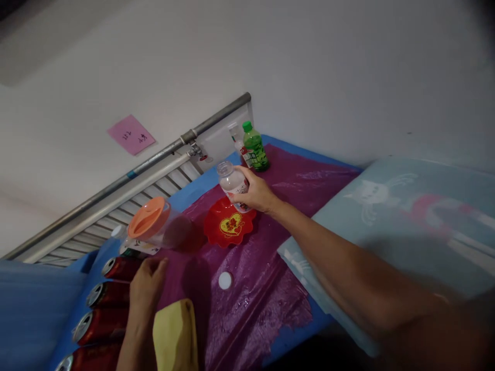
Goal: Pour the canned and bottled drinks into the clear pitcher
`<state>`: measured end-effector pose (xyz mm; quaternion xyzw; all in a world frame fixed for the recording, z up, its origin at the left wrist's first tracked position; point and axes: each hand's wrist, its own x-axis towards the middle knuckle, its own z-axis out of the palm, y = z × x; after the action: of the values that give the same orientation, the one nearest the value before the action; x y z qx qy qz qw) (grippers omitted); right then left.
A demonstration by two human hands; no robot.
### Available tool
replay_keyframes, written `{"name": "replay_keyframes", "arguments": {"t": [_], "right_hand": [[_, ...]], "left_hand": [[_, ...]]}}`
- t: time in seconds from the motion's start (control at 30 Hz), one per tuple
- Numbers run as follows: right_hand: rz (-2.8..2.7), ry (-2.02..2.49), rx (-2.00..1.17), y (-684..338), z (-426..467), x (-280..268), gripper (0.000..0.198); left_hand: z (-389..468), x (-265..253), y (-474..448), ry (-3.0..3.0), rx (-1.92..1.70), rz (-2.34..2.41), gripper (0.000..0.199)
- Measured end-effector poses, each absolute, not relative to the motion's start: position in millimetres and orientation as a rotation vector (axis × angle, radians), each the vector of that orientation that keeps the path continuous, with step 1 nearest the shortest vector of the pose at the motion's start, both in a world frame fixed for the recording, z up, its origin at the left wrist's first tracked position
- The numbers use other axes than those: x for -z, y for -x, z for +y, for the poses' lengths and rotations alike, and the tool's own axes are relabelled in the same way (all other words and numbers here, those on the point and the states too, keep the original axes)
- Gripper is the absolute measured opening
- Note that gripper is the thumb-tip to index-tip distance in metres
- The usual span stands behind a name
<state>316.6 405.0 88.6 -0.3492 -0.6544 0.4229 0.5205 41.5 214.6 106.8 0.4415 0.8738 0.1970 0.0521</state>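
My right hand [257, 193] is wrapped round a clear plastic bottle [232, 180] with a printed label. The bottle has no cap on and is tilted slightly, its base over the right part of a red scalloped dish [220, 234] with a yellow heart on it. My left hand [149, 275] lies beside the red cans [121, 269], fingers curled in and no object visible in them. A white bottle cap [225, 280] lies on the purple plastic sheet [251, 288] in front of the dish. Near my left wrist is a folded yellow cloth [176, 335].
Behind my left hand stands a clear pitcher with an orange lid [149, 219]. A green bottle [255, 147] and another clear bottle [238, 141] stand at the back. Several cans line the left edge. A pale blue patterned pillow [386, 216] is at right; a radiator [154, 188] runs along the wall.
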Motion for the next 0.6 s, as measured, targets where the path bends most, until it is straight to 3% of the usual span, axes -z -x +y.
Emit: {"name": "replay_keyframes", "arguments": {"t": [0.2,0.4,0.6], "right_hand": [[-1.57,0.827,-1.042,-314.6,400.3,-91.8,0.086],[-1.579,0.825,-1.049,-316.7,400.3,-91.2,0.085],[-1.754,0.704,-0.891,-310.6,393.1,-87.2,0.083]], "left_hand": [[198.2,-51.7,-120.1,-1.575,-0.493,2.161,0.043],[205.8,-39.8,-124.9,-1.599,-0.553,2.095,0.033],[253.0,-119.1,-127.8,-1.292,-1.369,1.862,0.058]]}}
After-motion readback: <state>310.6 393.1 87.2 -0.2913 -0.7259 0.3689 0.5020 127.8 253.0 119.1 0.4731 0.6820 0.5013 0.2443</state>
